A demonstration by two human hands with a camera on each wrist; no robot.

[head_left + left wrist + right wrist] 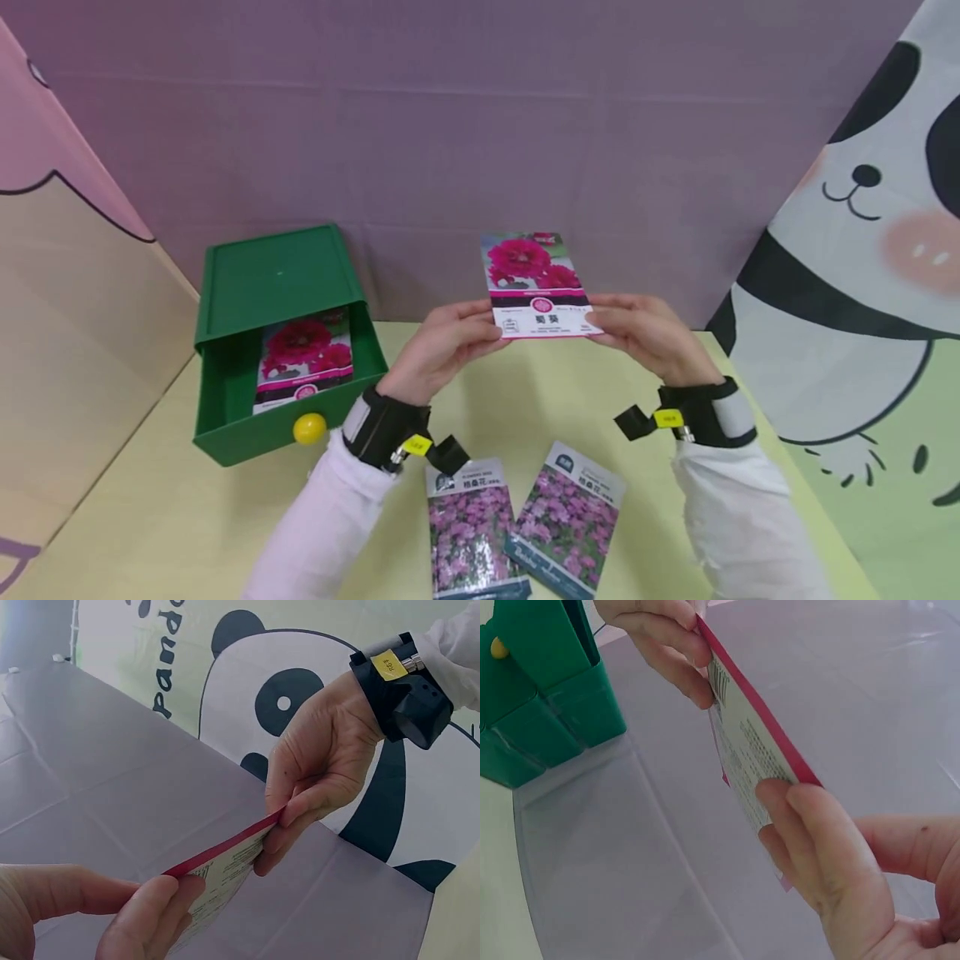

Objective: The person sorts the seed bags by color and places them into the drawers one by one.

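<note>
Two hands are sharing one red-flowered seed packet: our left hand is pinching its lower left corner between thumb and curled fingers, and our right hand is pinching the lower right corner the same way. Gripping only the bottom edge is leaving the flower picture and label uncovered and is keeping the packet upright, in the air to the right of the green drawer box. That box's drawer is standing pulled out, with a matching red packet lying flat inside it behind the yellow knob. Two purple-flowered packets are lying on the table, to the right of the box and nearer to us, and the frame's lower edge is cutting them off. We are finding the small print on every packet too fine to read.
</note>
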